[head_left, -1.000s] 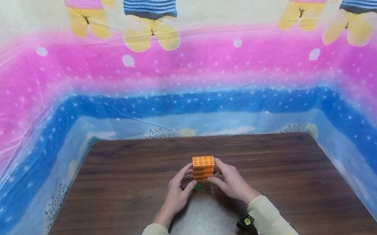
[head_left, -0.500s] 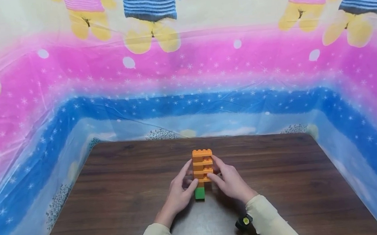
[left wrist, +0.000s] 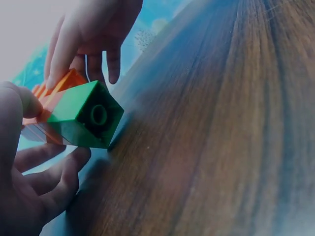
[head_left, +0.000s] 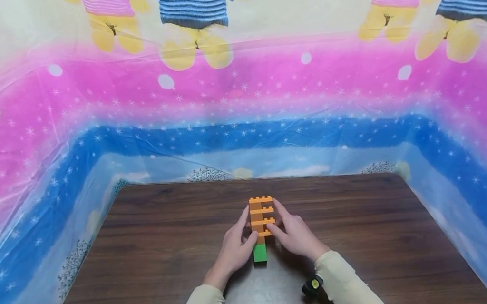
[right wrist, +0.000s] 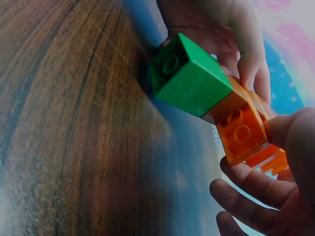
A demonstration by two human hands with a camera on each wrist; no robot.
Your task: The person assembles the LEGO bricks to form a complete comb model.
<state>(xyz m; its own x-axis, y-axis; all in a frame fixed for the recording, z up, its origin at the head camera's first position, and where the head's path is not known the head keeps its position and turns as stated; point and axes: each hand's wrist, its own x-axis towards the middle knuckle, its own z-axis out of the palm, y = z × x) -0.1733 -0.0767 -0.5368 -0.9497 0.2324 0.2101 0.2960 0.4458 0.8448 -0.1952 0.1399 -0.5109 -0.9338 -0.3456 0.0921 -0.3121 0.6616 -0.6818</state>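
Both hands hold a tower of toy building bricks upright in the middle of the head view. Its upper part is several stacked orange bricks (head_left: 256, 217) with gaps on the right side, and studs line the top. At the lower left end sits a green brick (head_left: 260, 253); the hollow underside of this green brick (left wrist: 74, 103) faces out in the left wrist view. My left hand (head_left: 235, 249) pinches the tower's left side, thumb low at the front. With thumb and fingers my right hand (head_left: 297, 233) grips the overhanging orange bricks (right wrist: 242, 133) on the right.
The brown wooden table (head_left: 165, 249) stretches out on all sides beneath the hands. A printed cloth (head_left: 239, 95) in pink and blue hangs behind the table and along both sides. Small black devices (head_left: 312, 285) are worn on both wrists.
The tower has tipped from showing its studded top to showing its stepped side, and the green brick has come into full view. Both hands keep their hold, shifting only slightly.
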